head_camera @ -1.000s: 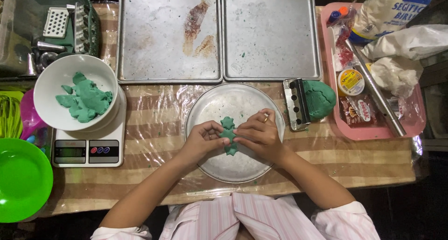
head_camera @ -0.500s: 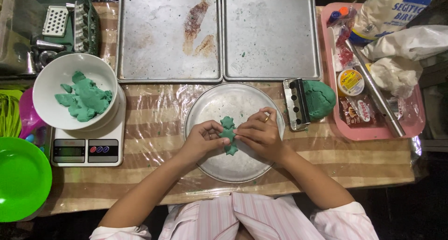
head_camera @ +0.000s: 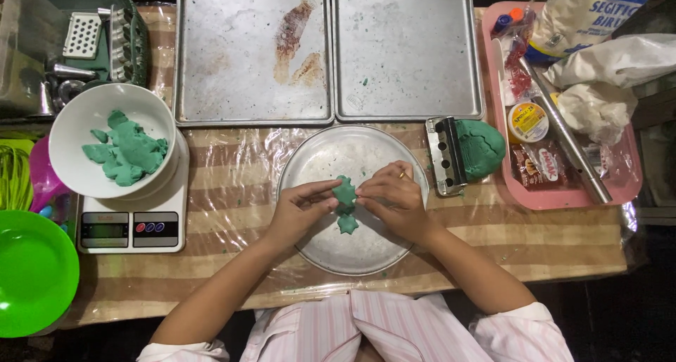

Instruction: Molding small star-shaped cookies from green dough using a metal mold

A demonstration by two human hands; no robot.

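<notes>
Over a round metal plate (head_camera: 324, 158), my left hand (head_camera: 299, 210) and my right hand (head_camera: 394, 196) pinch a small piece of green dough (head_camera: 344, 191) between their fingertips. A second small green piece (head_camera: 347, 224) lies on the plate just below it. My right hand wears a ring. A large lump of green dough (head_camera: 482, 147) sits beside a metal cutter tool (head_camera: 446, 155) right of the plate. More green dough pieces (head_camera: 125, 149) fill a white bowl (head_camera: 84, 119) on a kitchen scale (head_camera: 130, 229) at the left.
Two metal baking trays (head_camera: 253, 52) (head_camera: 408, 52) lie at the back. A pink tray (head_camera: 563, 193) with a rolling pin, small packets and white bags is at the right. A green plate (head_camera: 32, 274) and metal tools (head_camera: 84, 41) are at the left. Striped cloth under plastic covers the table.
My hands stay over the plate, fingers shifting slightly as they work the small green piece. Nothing else has moved.
</notes>
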